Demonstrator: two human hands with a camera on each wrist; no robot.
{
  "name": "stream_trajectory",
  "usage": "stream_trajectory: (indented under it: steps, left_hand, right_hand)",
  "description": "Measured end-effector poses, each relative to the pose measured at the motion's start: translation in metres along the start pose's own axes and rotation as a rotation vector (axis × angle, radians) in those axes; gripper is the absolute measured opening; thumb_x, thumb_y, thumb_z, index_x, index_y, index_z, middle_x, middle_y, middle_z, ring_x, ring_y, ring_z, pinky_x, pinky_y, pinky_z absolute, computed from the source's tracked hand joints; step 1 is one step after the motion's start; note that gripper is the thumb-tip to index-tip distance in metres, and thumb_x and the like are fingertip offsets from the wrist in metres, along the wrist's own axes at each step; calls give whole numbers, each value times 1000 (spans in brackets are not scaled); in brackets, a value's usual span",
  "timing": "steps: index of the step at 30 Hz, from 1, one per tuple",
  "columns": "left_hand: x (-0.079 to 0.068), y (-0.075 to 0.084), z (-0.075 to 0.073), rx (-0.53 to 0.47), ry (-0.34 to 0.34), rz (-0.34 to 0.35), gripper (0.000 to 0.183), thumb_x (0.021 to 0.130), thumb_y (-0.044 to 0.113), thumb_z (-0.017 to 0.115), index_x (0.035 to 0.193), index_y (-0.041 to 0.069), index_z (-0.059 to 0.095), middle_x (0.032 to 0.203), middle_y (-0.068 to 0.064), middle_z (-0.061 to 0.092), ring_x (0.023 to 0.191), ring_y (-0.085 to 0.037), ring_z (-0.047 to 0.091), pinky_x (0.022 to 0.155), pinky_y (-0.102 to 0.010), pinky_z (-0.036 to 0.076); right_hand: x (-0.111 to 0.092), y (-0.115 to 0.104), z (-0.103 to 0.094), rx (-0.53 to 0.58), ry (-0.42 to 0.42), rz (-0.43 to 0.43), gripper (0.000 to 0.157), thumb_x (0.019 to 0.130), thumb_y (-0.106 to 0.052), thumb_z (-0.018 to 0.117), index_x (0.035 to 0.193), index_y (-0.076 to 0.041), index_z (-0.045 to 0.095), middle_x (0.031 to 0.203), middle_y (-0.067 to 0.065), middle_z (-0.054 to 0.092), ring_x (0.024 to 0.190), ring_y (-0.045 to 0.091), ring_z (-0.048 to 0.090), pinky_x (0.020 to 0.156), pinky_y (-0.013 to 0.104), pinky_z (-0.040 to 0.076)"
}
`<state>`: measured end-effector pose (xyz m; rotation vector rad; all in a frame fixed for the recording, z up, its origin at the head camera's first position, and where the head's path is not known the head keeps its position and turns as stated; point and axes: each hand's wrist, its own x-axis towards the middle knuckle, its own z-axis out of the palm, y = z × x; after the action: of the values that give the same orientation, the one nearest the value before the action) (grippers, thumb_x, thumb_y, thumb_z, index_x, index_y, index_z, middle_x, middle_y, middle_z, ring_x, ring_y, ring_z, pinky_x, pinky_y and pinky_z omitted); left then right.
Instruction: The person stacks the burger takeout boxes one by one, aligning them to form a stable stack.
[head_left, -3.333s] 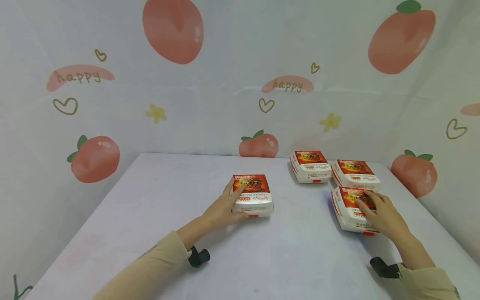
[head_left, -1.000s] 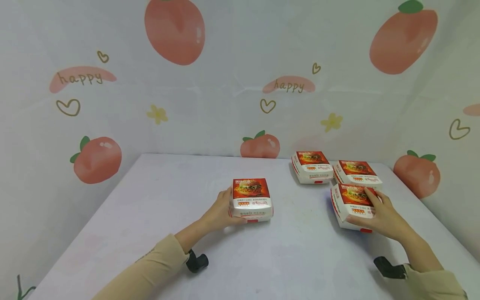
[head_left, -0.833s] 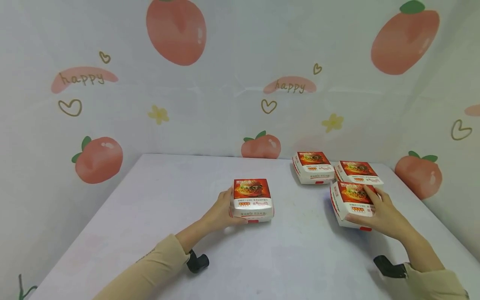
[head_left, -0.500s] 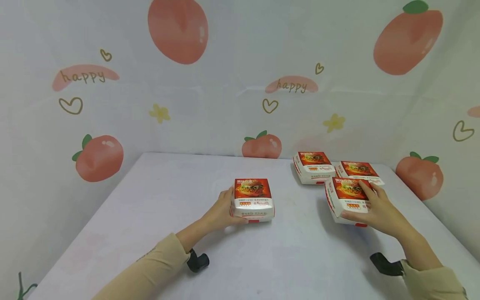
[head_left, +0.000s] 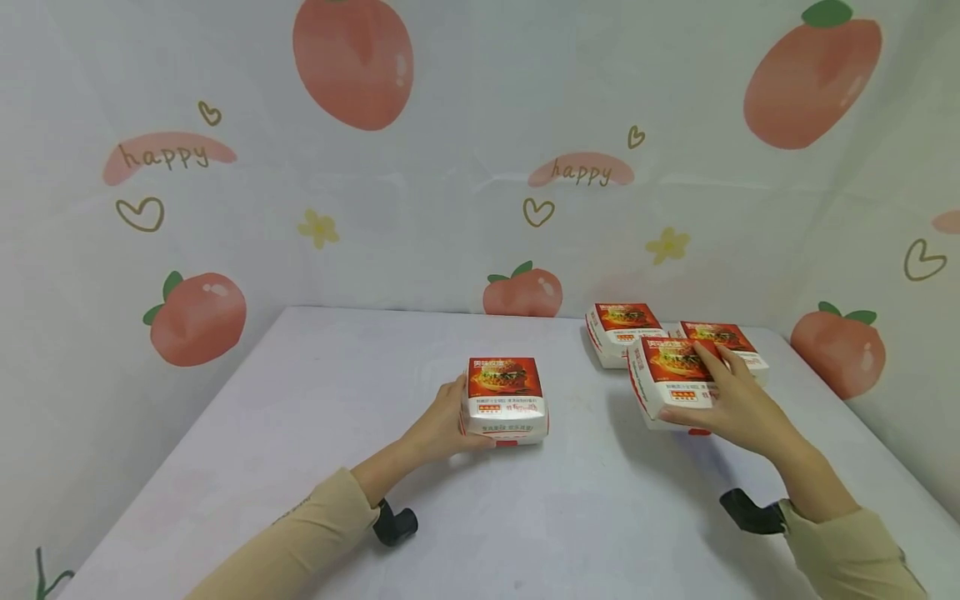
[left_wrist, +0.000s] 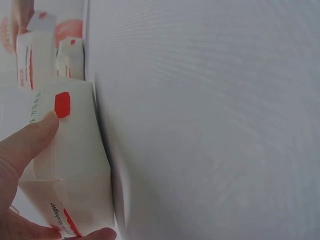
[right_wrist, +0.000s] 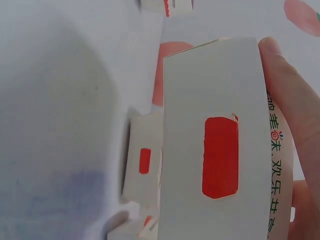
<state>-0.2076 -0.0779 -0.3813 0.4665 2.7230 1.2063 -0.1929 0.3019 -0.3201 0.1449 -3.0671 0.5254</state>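
My left hand [head_left: 438, 423] grips a white-and-red burger box [head_left: 506, 400] on the table, left of the others. In the left wrist view its thumb lies on the box front [left_wrist: 75, 135] beside a red tab, fingertips at the side below. With my right hand [head_left: 738, 408] I hold a second burger box [head_left: 675, 375] up off the table, thumb along its front edge and fingers over the top. The right wrist view shows that box's white front [right_wrist: 215, 90] with a red tab close up. Its far side is hidden.
Two more burger boxes stand at the back right: one on the left [head_left: 624, 321] and one on the right [head_left: 723, 335], both partly covered by the lifted box. A white cloth with printed fruit [head_left: 420, 208] hangs behind the white table [head_left: 360, 358].
The right hand has lifted its burger box from the table and carried it left and toward the back. Since the earliest frame, the left hand has shifted its fingers to its box's side.
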Motion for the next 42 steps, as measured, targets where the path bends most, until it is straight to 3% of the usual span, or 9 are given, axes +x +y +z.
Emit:
stream_trajectory:
  steps: [7, 18, 26, 32, 42]
  left_hand:
    - [0, 0, 0, -1, -1, -10, 109, 71, 29, 82, 147, -4, 12, 145, -25, 28, 131, -35, 38, 109, -51, 35]
    - [-2, -1, 0, 9, -5, 6, 108, 71, 28, 82, 147, -5, 13, 145, -25, 29, 133, -35, 36, 110, -52, 34]
    - [-1, -1, -1, 26, 4, 12, 108, 70, 29, 82, 146, -6, 14, 145, -27, 29, 134, -37, 35, 110, -52, 33]
    - [-1, -1, -2, 35, -5, 9, 109, 70, 30, 82, 146, -7, 13, 145, -28, 29, 134, -37, 36, 110, -51, 33]
    - [0, -4, 0, 36, 0, -10, 107, 70, 31, 82, 145, -8, 16, 143, -27, 33, 133, -35, 38, 111, -50, 33]
  right_hand:
    - [6, -10, 0, 7, 21, -22, 117, 69, -63, 70, 151, -9, 5, 148, 33, 7, 119, 56, 33, 84, 69, 42]
    - [10, -25, -2, -3, 49, -64, 116, 68, -64, 70, 150, -6, 11, 149, 31, 10, 120, 55, 34, 86, 67, 43]
    - [14, -35, -5, 7, 78, -99, 116, 68, -62, 72, 150, -7, 12, 150, 28, 10, 127, 55, 26, 90, 69, 38]
    - [18, -45, -5, -13, 91, -124, 116, 66, -65, 71, 150, -9, 13, 151, 27, 12, 125, 55, 32, 90, 67, 40]
    - [24, -62, -1, 1, 97, -152, 118, 64, -66, 72, 150, -9, 14, 151, 26, 13, 129, 50, 30, 91, 65, 41]
